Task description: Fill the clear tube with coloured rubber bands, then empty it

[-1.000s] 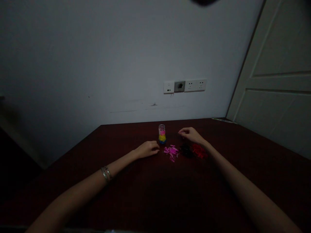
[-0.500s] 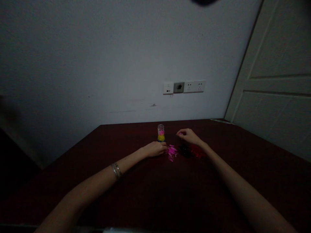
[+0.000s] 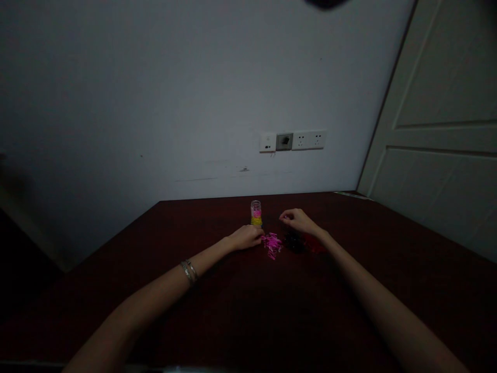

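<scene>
A small clear glass jar point(image 3: 256, 213) stands upright, with pink and yellow layers of small pieces visible inside. My left hand point(image 3: 246, 237) is closed in front of the jar, hiding its lower part. Its fingertips touch the left edge of a pile of thin pink strips point(image 3: 273, 244); whatever they pinch is too small to make out. To the right of the jar, my right hand point(image 3: 298, 220) hovers with thumb and fingers pinched on a tiny pink strip point(image 3: 286, 217). Below that hand lie a black pile point(image 3: 294, 242) and a red pile point(image 3: 315, 244), the red one partly behind the forearm.
The dark reddish-brown table point(image 3: 217, 316) runs back to a pale wall point(image 3: 194, 103) with a row of sockets point(image 3: 292, 141). A panelled white door point(image 3: 438, 119) is at the right. The light is dim.
My left hand has moved right to the pink pile, then drawn back slightly with its fingers curled. My right hand stays pinched beside the jar, slightly lower. The view has shifted a little.
</scene>
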`<move>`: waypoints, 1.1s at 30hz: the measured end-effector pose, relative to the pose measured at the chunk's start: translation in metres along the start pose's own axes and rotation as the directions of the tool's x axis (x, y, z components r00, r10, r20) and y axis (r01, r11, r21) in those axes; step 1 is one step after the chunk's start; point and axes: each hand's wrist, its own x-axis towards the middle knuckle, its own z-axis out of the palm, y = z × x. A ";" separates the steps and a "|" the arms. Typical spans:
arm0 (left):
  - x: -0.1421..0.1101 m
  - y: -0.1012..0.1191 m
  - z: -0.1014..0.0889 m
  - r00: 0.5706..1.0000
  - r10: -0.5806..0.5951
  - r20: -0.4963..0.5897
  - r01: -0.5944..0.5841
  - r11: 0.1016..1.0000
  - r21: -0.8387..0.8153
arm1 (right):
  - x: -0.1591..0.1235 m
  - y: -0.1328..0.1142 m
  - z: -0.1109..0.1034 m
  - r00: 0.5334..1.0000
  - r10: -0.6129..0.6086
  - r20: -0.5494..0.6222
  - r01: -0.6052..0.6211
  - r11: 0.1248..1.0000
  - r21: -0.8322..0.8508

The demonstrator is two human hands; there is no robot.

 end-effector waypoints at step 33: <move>0.040 -0.046 -0.083 0.920 -0.255 -0.298 0.147 0.928 -0.341 | 0.000 -0.003 -0.002 1.000 -0.008 -0.011 0.008 1.000 -0.028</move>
